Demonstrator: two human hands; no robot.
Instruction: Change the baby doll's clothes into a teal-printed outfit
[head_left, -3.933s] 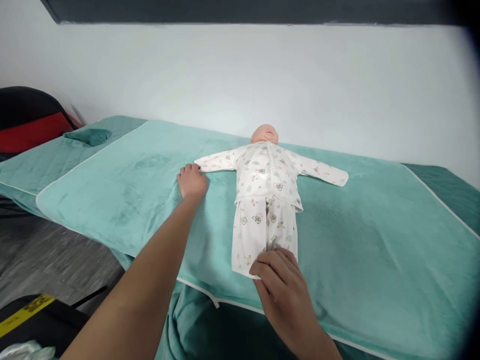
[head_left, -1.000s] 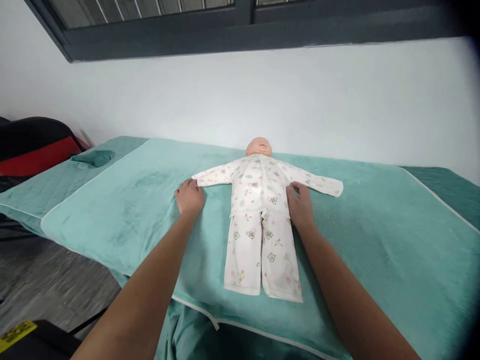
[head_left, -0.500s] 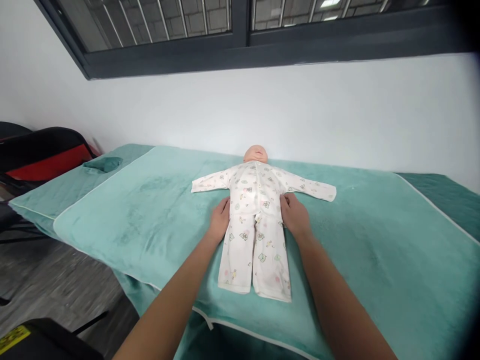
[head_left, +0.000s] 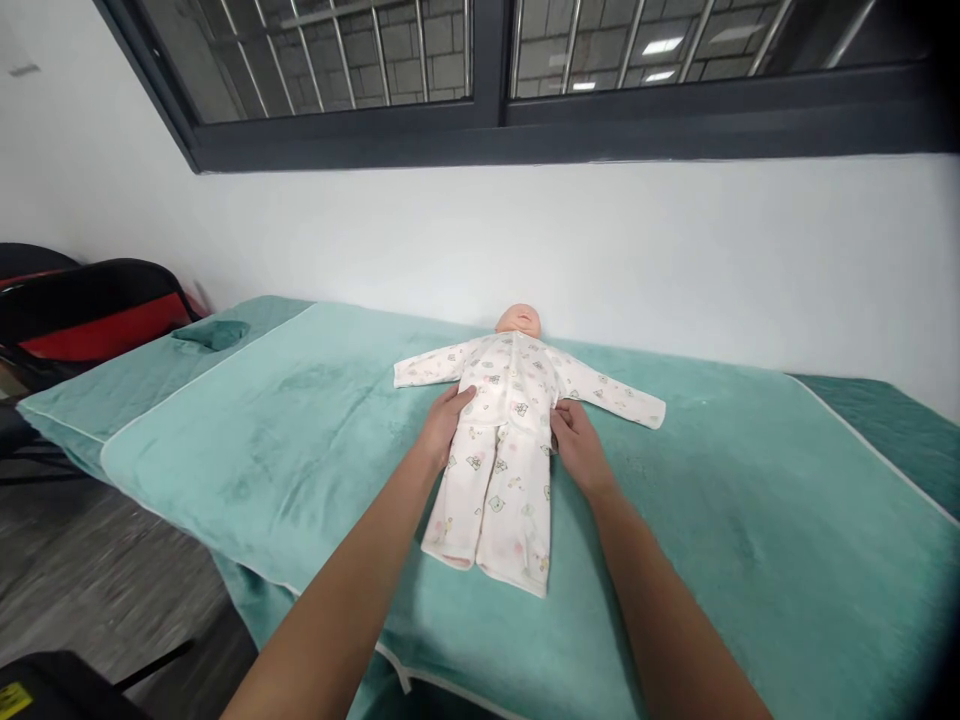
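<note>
A baby doll (head_left: 520,320) lies face up, its head toward the wall. It wears a white printed long-sleeved shirt (head_left: 510,372), sleeves spread wide, and matching trousers (head_left: 499,500) whose legs now slant to the left. At the doll's left-hand side in the picture, my left hand (head_left: 444,425) grips the waist, thumb on top of the shirt and the other fingers mostly hidden. Opposite it, my right hand (head_left: 579,440) has its curled fingers closed on the shirt's side edge near the hem. The doll's limbs are covered by the clothes.
A green plush cover (head_left: 300,450) with pale piping lies over the bed. The white wall (head_left: 675,250) and dark window frame (head_left: 487,140) rise behind. Black-and-red chairs (head_left: 112,325) stand at the left, and a black object with a yellow label (head_left: 60,690) sits lower left.
The trouser legs have swung to the left and the body has tilted slightly. My left thumb has moved onto the shirt front; my right hand stays at the other side. The view has shifted slightly.
</note>
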